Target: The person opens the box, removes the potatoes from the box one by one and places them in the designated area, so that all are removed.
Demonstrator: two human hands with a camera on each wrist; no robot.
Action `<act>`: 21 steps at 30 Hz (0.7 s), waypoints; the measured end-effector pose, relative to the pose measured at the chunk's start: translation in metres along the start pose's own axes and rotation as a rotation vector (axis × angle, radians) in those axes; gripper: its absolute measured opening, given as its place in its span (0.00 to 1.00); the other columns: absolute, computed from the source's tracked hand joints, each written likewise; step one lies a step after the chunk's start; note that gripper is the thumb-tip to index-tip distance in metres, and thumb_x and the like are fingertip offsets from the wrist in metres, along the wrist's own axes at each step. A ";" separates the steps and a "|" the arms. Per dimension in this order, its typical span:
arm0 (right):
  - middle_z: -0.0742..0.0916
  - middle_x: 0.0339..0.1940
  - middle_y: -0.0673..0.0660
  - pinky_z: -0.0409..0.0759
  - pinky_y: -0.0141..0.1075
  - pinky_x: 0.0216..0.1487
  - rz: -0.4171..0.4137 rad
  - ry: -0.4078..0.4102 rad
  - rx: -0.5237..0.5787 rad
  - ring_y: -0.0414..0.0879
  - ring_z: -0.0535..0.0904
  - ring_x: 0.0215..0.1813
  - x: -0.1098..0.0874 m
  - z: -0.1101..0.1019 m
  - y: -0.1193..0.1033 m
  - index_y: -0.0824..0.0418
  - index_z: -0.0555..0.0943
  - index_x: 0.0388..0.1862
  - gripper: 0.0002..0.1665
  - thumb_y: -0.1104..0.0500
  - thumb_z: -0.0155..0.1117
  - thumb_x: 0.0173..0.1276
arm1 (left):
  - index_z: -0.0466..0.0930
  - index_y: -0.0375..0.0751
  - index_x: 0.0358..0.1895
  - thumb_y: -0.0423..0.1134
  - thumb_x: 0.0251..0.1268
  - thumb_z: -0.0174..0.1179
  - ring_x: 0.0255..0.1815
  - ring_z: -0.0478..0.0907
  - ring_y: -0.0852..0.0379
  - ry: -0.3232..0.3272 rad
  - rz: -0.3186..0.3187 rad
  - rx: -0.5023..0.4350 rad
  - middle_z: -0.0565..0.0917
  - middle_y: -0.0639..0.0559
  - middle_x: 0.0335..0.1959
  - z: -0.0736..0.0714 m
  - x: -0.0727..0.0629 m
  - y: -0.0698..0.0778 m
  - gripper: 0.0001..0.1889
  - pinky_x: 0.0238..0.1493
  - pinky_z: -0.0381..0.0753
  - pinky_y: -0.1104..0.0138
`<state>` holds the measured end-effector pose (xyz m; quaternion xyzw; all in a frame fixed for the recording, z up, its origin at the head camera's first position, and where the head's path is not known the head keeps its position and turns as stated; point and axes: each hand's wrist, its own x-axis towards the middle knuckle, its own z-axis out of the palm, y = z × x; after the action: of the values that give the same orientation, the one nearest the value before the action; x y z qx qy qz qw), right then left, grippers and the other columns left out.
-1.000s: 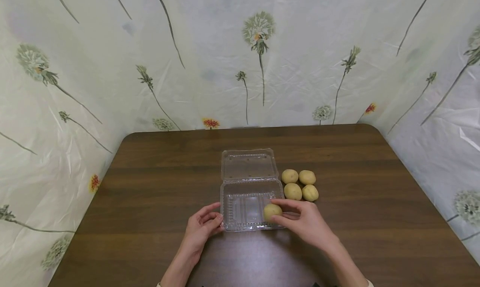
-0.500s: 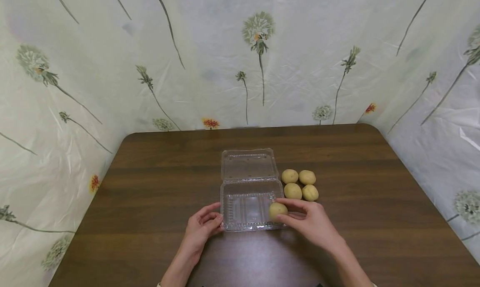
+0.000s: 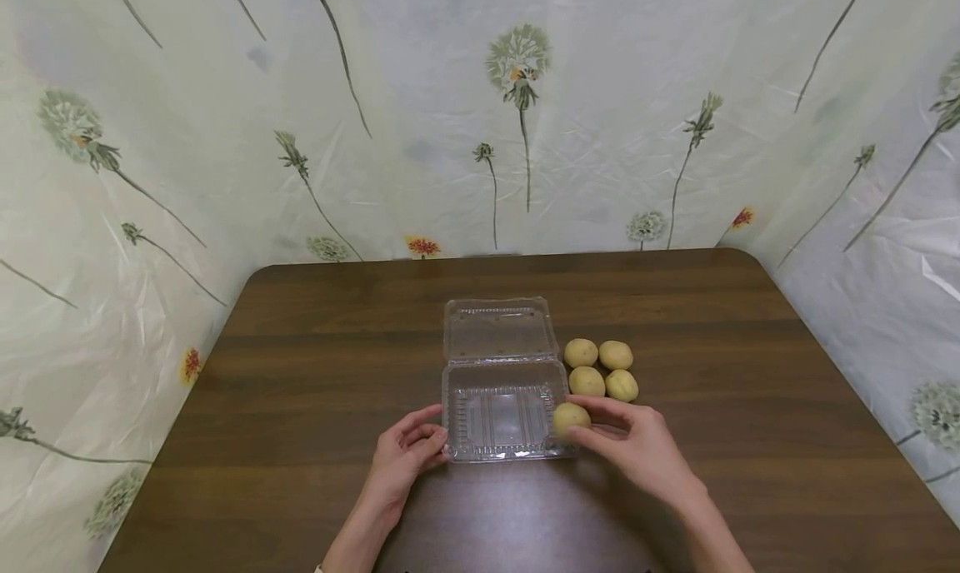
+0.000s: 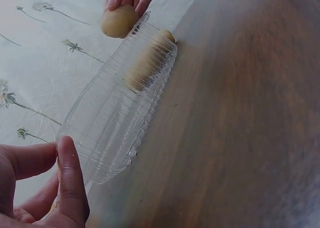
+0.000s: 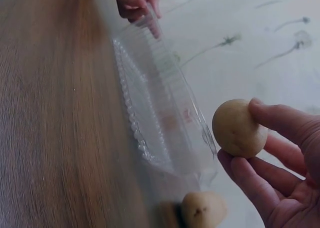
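A clear plastic clamshell container (image 3: 495, 452) lies on the table with its lid (image 3: 498, 331) folded back flat, away from me. My left hand (image 3: 408, 448) pinches the left rim of its base between thumb and fingers. Between the thumb and fingertips of my right hand (image 3: 637, 444) is a round yellow potato (image 3: 572, 421). It is raised at the right rim of the base, as the right wrist view shows the potato (image 5: 240, 129) just beside the rim. No potato lies inside the base.
Several more potatoes (image 3: 587, 381) sit in a tight cluster on the brown wooden table (image 3: 337, 373), right of the container near its hinge. A flower-patterned sheet (image 3: 420, 156) stands behind the table and along both sides.
My right hand has carried the potato to the right, from over the base to its right rim. The left hand and the container have stayed in place.
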<state>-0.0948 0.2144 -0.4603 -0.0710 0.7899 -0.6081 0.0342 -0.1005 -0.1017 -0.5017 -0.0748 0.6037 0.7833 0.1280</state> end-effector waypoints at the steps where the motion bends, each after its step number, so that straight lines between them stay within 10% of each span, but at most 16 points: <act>1: 0.85 0.52 0.61 0.83 0.35 0.48 0.000 0.003 -0.004 0.49 0.84 0.50 -0.001 -0.001 0.001 0.65 0.82 0.55 0.27 0.57 0.76 0.58 | 0.72 0.30 0.63 0.29 0.64 0.64 0.33 0.80 0.57 -0.001 0.000 0.001 0.80 0.46 0.37 0.000 0.000 0.000 0.24 0.39 0.85 0.66; 21: 0.85 0.53 0.58 0.82 0.31 0.48 0.015 0.055 -0.076 0.46 0.83 0.51 -0.009 -0.020 0.011 0.62 0.82 0.57 0.27 0.54 0.75 0.60 | 0.71 0.30 0.64 0.29 0.64 0.64 0.34 0.80 0.57 0.004 -0.002 0.000 0.80 0.47 0.37 0.002 0.000 0.001 0.25 0.40 0.84 0.66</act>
<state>-0.0898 0.2381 -0.4662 -0.0496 0.8137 -0.5790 0.0143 -0.1007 -0.1005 -0.5001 -0.0773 0.6038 0.7831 0.1276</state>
